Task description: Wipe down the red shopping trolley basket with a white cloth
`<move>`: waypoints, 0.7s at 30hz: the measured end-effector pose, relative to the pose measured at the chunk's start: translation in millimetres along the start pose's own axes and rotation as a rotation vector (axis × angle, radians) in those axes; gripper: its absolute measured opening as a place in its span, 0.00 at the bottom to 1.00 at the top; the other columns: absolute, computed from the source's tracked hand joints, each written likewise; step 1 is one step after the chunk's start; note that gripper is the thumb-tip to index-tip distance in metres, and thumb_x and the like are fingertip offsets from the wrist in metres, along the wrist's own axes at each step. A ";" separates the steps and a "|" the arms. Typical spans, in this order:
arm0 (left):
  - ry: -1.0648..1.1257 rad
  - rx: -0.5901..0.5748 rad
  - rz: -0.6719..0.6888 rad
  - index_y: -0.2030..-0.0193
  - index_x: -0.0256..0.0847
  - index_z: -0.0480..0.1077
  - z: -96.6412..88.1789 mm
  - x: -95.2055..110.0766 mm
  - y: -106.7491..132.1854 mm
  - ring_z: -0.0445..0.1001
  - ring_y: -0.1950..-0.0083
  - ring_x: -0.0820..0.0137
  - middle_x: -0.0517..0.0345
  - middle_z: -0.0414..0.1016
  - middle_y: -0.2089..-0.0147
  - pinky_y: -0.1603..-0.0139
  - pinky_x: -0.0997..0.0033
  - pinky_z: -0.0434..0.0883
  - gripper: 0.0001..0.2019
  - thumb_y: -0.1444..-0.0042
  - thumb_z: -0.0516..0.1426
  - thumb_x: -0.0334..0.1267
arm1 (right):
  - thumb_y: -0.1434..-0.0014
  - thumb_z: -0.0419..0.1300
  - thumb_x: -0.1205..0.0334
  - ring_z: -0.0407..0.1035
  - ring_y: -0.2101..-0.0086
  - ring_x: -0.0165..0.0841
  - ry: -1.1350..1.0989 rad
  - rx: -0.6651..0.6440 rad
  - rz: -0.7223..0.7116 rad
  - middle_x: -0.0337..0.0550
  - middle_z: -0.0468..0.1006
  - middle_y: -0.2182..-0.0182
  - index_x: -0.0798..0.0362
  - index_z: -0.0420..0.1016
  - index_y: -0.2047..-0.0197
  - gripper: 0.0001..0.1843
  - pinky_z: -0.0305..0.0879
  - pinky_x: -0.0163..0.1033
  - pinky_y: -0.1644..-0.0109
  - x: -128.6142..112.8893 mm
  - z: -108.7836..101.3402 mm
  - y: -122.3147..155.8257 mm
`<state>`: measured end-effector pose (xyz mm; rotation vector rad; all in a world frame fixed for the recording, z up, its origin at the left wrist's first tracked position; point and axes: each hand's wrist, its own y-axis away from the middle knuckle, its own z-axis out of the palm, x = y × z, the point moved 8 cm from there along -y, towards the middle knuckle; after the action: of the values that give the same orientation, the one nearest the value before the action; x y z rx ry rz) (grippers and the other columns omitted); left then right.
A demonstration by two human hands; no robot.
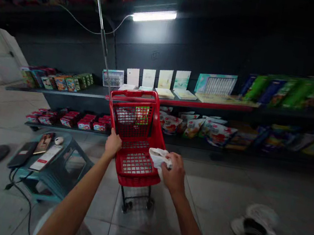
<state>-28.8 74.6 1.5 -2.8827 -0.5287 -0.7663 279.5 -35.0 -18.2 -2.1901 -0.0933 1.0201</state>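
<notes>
A small red shopping cart (137, 138) stands on the tiled floor in front of me, facing dark store shelves. My left hand (113, 144) is closed on the cart's left rim near the basket. My right hand (174, 172) grips a crumpled white cloth (159, 158) and presses it against the cart's right rim. The cart's mesh basket looks empty; packets on the shelf behind show through its mesh.
A teal plastic stool (61, 170) at the left carries phones, a booklet and a mouse, with a cable trailing to the floor. Shelves (206, 105) hold cards, snack bags and boxes. A metal pole (102, 37) rises behind the cart. My shoe (256, 222) rests at the right.
</notes>
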 end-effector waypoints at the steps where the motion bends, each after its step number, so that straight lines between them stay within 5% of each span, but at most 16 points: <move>1: -0.021 -0.018 0.003 0.32 0.40 0.53 -0.3 -1.5 -2.6 0.78 0.46 0.50 0.36 0.78 0.47 0.50 0.55 0.72 0.24 0.34 0.44 0.39 | 0.47 0.57 0.69 0.66 0.51 0.41 0.009 -0.024 -0.010 0.47 0.70 0.55 0.52 0.69 0.59 0.10 0.63 0.47 0.44 -5.8 0.1 2.8; 7: -0.154 -0.067 0.028 0.37 0.38 0.58 -1.8 -2.3 -22.5 0.77 0.44 0.47 0.32 0.76 0.45 0.47 0.52 0.71 0.25 0.39 0.53 0.44 | 0.44 0.58 0.69 0.64 0.50 0.42 0.023 -0.137 -0.046 0.45 0.69 0.53 0.50 0.68 0.57 0.11 0.63 0.48 0.44 -33.2 0.8 17.4; 13: -0.195 -0.037 0.014 0.42 0.36 0.61 -1.6 3.5 -60.0 0.75 0.41 0.47 0.31 0.75 0.44 0.45 0.50 0.69 0.20 0.38 0.50 0.43 | 0.40 0.64 0.59 0.64 0.51 0.42 -0.011 -0.156 -0.090 0.45 0.71 0.54 0.48 0.69 0.57 0.09 0.65 0.47 0.48 -50.4 -1.0 30.9; 21: -0.131 -0.080 0.081 0.42 0.37 0.61 4.5 16.1 -105.0 0.76 0.41 0.53 0.32 0.75 0.43 0.45 0.58 0.70 0.16 0.33 0.45 0.40 | 0.45 0.65 0.71 0.67 0.53 0.41 -0.045 -0.287 -0.113 0.44 0.73 0.56 0.47 0.70 0.59 0.13 0.69 0.44 0.51 -72.5 -0.4 38.8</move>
<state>-51.4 178.4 7.6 -3.0223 -0.3996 -0.6036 221.6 -88.9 4.2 -2.3873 -0.4019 1.0443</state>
